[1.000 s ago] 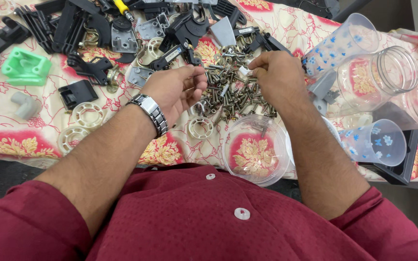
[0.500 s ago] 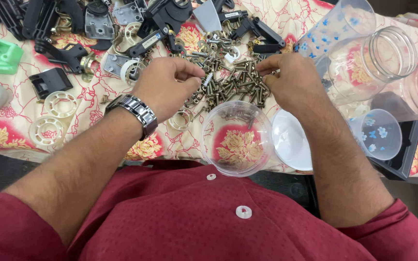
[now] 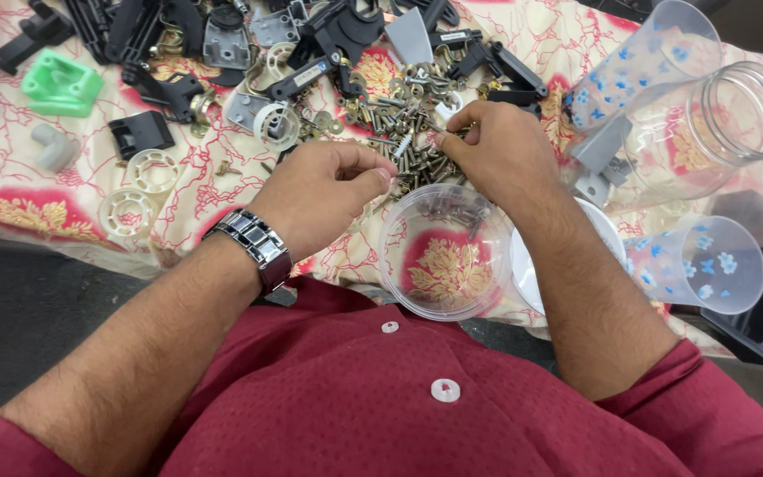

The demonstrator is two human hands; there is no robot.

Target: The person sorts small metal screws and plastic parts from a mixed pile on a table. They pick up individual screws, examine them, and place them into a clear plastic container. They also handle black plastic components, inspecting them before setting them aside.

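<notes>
Together our left hand (image 3: 324,190) and right hand (image 3: 496,150) pinch small metal screws (image 3: 417,155) above the round clear plastic tub (image 3: 443,265); both grips clenched on screws.

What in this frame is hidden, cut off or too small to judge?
- Head view: whatever the right hand pinches is hidden by its fingers.
- Left hand: fingertips curl under, grip content unclear.
- Screw pile: single pieces too small to tell apart.
- Clear jar: cut by the right edge.
</notes>
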